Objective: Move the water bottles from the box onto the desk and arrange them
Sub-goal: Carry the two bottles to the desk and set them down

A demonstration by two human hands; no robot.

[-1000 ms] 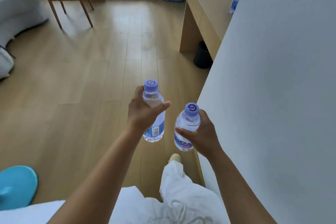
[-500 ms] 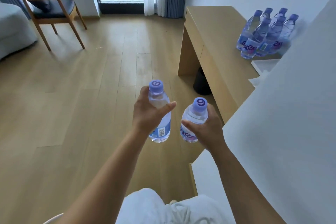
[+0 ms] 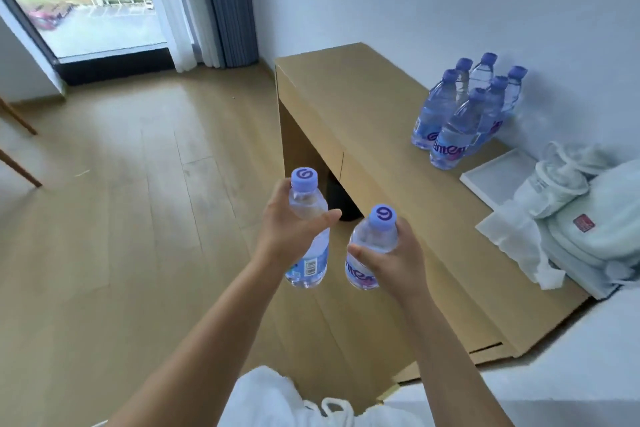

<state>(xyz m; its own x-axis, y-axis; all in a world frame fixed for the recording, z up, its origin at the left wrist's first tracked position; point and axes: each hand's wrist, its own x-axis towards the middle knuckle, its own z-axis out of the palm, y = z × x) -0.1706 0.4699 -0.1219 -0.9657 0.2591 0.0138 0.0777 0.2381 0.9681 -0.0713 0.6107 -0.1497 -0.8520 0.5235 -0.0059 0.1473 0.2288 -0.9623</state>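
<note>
My left hand grips a clear water bottle with a purple cap, held upright above the wooden floor. Just to its right, my right hand holds a second, identical water bottle, tilted slightly. Both bottles hang in the air just left of the light wooden desk. Several more purple-capped bottles stand clustered on the desk against the white wall. No box is in view.
A white tray, white paper and folded pale cloth lie on the desk's near right end. A dark bin sits under the desk. Window and curtains are far left; chair legs show at the left edge.
The view has swung right and upward: the white wall edge has slid away, showing the whole desk, the bottle cluster and the cloth. Both hands still carry their bottles, now closer to the desk.
</note>
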